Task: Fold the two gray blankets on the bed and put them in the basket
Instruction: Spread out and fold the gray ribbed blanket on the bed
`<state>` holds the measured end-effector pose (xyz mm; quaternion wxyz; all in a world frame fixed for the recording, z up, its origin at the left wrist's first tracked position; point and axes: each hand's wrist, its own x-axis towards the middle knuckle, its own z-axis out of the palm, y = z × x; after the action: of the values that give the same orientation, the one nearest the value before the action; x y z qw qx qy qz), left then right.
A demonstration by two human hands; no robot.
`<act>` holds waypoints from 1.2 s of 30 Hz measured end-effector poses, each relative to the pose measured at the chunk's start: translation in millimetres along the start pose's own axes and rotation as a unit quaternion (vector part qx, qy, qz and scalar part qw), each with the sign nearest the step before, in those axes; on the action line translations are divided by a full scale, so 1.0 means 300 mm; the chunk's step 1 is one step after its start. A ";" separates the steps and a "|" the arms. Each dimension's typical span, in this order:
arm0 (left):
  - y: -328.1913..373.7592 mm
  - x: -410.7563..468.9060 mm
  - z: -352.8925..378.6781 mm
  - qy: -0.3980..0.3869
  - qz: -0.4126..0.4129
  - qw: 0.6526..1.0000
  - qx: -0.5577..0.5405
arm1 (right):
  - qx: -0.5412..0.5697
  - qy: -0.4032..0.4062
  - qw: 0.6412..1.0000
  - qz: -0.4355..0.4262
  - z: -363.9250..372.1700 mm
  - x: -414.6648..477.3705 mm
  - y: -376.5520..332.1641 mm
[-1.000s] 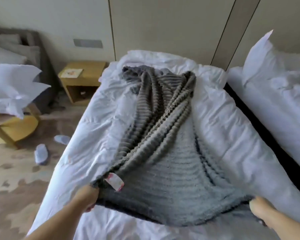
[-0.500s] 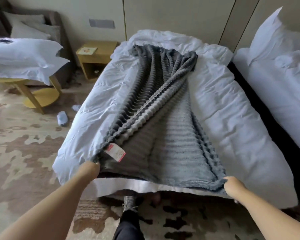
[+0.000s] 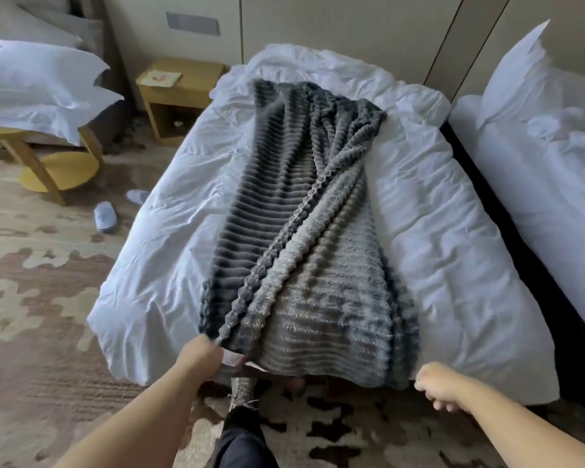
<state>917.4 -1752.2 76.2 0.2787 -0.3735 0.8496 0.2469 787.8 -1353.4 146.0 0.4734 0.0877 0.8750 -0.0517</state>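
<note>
While the left hand grips the ribbed gray fleece blanket, pull both corners evenly; the curled right hand may be holding nothing.

Plush, ribbed fleece on the gray blanket, matt and fuzzy. Crumpled smooth white cloth duvet. Matt yellow wood nightstand. Rough-piled carpet.

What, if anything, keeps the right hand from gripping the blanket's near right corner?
Likely nothing, so yes. The right hand is just beside that corner of the gray blanket at the foot of the bed, with nothing between them. The left hand grips the other corner.
</note>
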 end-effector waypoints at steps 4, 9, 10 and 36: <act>0.160 0.144 -0.116 -0.001 0.038 0.991 -0.131 | 0.082 0.011 0.995 -0.046 -0.085 0.072 -0.359; 0.286 0.403 -0.211 -0.025 0.062 0.983 -0.171 | 0.201 0.051 0.969 -0.134 -0.168 0.244 -0.856; 0.307 0.459 -0.221 -0.024 0.062 0.980 -0.187 | 0.231 0.058 0.959 -0.152 -0.181 0.294 -0.953; 0.177 0.917 -0.410 -0.083 -0.092 0.988 -0.095 | 0.098 -0.152 0.954 -0.239 -0.250 0.641 -1.695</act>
<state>685.2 -1934.3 -4.7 0.3328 -0.4533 0.7584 0.3296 520.3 -1818.3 29.7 0.5638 -0.0869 0.7786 -0.2613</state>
